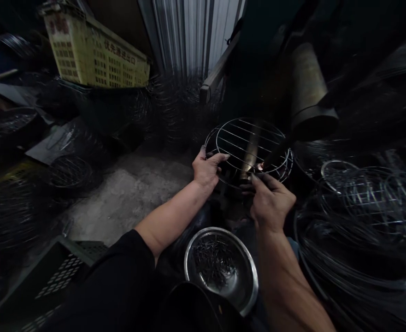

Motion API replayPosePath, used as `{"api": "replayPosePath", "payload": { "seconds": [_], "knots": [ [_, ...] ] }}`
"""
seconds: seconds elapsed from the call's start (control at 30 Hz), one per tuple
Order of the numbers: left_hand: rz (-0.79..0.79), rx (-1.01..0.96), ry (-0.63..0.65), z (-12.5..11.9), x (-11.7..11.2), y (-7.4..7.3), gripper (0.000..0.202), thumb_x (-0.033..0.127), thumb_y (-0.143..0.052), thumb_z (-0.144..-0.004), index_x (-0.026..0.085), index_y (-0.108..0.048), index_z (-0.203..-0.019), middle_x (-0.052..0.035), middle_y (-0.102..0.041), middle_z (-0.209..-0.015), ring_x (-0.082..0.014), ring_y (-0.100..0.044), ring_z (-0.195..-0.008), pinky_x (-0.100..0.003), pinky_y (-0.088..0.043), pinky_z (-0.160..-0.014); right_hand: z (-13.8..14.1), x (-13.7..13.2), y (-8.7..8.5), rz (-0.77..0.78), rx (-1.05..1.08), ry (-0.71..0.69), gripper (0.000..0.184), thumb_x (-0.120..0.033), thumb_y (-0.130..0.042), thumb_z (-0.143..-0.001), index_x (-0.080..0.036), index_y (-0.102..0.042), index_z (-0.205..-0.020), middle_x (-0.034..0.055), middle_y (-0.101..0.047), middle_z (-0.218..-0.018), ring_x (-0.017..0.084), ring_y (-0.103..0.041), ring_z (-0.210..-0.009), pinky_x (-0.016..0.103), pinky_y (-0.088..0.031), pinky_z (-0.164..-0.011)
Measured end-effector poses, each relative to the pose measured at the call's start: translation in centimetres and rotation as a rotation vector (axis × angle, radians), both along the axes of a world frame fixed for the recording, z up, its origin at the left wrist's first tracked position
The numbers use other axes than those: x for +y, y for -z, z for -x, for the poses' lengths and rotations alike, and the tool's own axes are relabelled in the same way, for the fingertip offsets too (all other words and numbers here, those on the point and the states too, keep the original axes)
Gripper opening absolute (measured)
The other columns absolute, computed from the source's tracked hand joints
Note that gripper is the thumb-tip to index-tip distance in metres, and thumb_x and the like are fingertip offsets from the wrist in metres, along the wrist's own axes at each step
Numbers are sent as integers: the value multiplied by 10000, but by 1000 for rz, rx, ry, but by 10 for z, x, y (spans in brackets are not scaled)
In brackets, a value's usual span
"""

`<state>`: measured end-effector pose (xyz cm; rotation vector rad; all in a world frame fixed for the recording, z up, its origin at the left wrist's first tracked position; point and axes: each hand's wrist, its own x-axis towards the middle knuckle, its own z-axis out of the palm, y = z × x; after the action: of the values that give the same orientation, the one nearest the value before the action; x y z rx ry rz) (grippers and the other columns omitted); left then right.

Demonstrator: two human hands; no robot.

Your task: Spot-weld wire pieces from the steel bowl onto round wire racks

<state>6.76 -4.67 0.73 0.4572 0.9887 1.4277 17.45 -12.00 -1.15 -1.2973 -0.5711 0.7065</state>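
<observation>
A round wire rack (239,131) with parallel bars lies across the machine's lower electrode arm (251,150). My left hand (207,168) grips the rack's left rim, thumb on top. At the near right side, my right hand (270,196) has thumb and fingers pinched close to the rim. What sits in that pinch, possibly a small wire piece, is too small to make out. Just beyond those fingertips a bright orange glow (260,167) shows where a dark upper rod meets the wire. Below my hands, a steel bowl (247,267) holds many short metal pins (214,258).
A thick cylinder (308,83) of the machine hangs at upper right. Wire rings and racks (368,221) pile up on the right. A yellow crate (99,53) stands at upper left, a green crate (61,276) at lower left. Stacked wire goods (170,106) stand behind.
</observation>
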Motion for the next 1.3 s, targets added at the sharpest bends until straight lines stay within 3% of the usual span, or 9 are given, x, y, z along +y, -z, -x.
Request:
{"api": "replayPosePath", "payload": {
  "seconds": [0.27,0.83,1.17,1.3],
  "knots": [
    [4,-23,30,0,-5,-5,724,65,-820,-470,187,-647,-1163,79,-505,-748,-36,-496,-567,-192,-266,-463,7,-13,8,-8,-53,121,232,-354,-810,-661,-163,-716,-752,-15,-664,-602,171,-665,-492,264,-555,-457],
    [66,-54,66,-3,6,0,505,45,-753,-477,176,-638,-950,67,-544,-659,-62,-515,-569,-184,-225,-458,9,-13,5,-1,-140,149,255,-383,-799,-660,-170,-716,-772,-5,-681,-627,186,-672,-505,294,-573,-483],
    [70,-70,94,-1,4,-7,752,27,-784,-474,187,-650,-1197,78,-529,-633,-58,-476,-532,-190,-214,-459,8,-17,3,24,-187,172,266,-405,-787,-672,-173,-712,-776,7,-686,-655,195,-679,-533,312,-576,-517],
    [118,-45,79,-4,10,-8,911,11,-737,-527,169,-538,-1402,82,-536,-602,-73,-476,-532,-191,-225,-459,5,-12,0,4,-178,165,244,-387,-781,-662,-178,-706,-763,1,-676,-657,194,-677,-529,304,-560,-513]
  ]
}}
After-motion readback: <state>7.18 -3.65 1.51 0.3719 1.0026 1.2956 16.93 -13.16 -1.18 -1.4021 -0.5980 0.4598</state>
